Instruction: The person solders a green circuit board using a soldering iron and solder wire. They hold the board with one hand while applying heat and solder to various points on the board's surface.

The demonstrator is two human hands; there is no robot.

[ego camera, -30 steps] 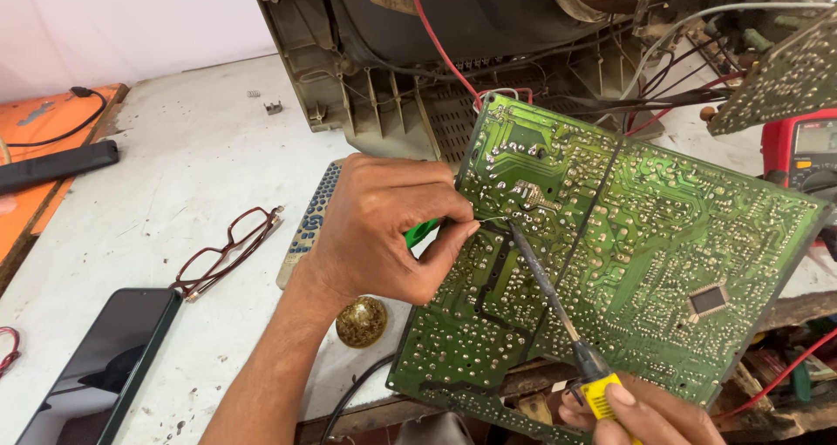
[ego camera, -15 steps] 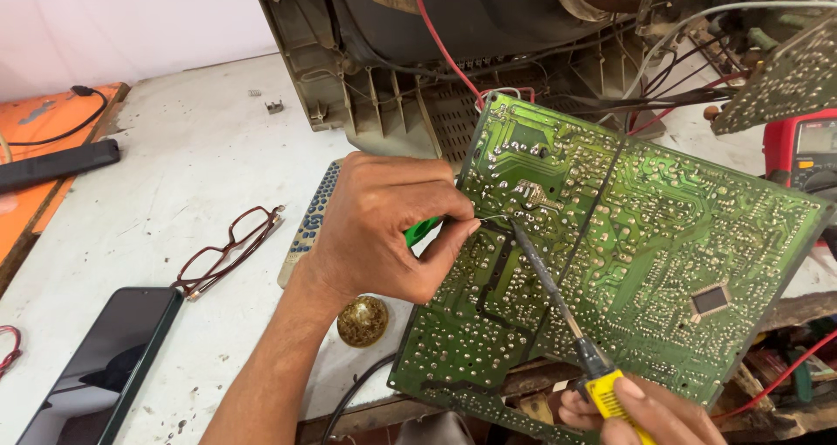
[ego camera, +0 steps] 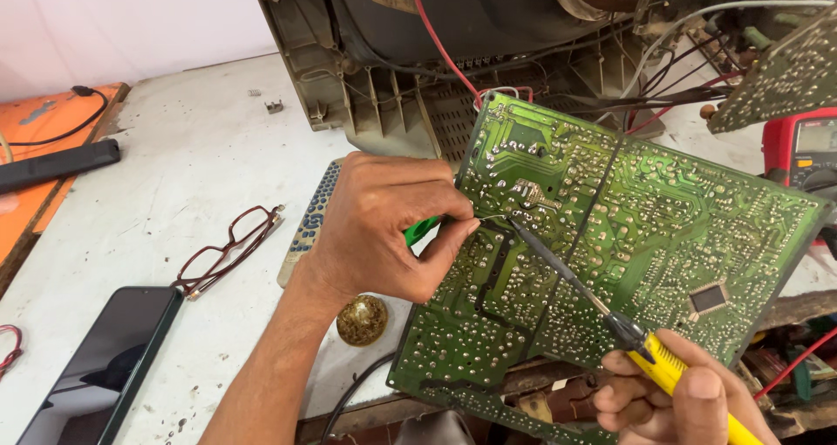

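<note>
**Two hands at one green board**

The left hand's [ego camera: 384,227] fingers [ego camera: 458,229] are pinched shut on a thin solder wire [ego camera: 493,217], which shows as a short pale strand ending on the board [ego camera: 663,236] near its upper left part. A green bit [ego camera: 421,230] pokes out under the thumb; what it is cannot be made out. The wrist is bent, the palm faces the board, and the bare forearm runs off the bottom edge.

The right hand [ego camera: 671,401], below the board's lower right edge, has its fingers closed round the yellow handle of one iron [ego camera: 602,310]. The iron's dark shaft slants up and left across the board, and its tip meets the wire's end. The hand is cut off by the bottom edge.

One board is held tilted, solder side up, its lower edge over the surface's [ego camera: 192,166] front edge.

Left of the board, on the surface: one brass knob [ego camera: 362,319] just beside the left wrist, one remote [ego camera: 307,227] partly hidden by the left hand, one pair of glasses [ego camera: 228,251], and one phone [ego camera: 105,362] cut off at the bottom. Behind the board stands an open television [ego camera: 453,53], back off. Right of the board, one red meter [ego camera: 798,149] is cut off at the edge.
</note>
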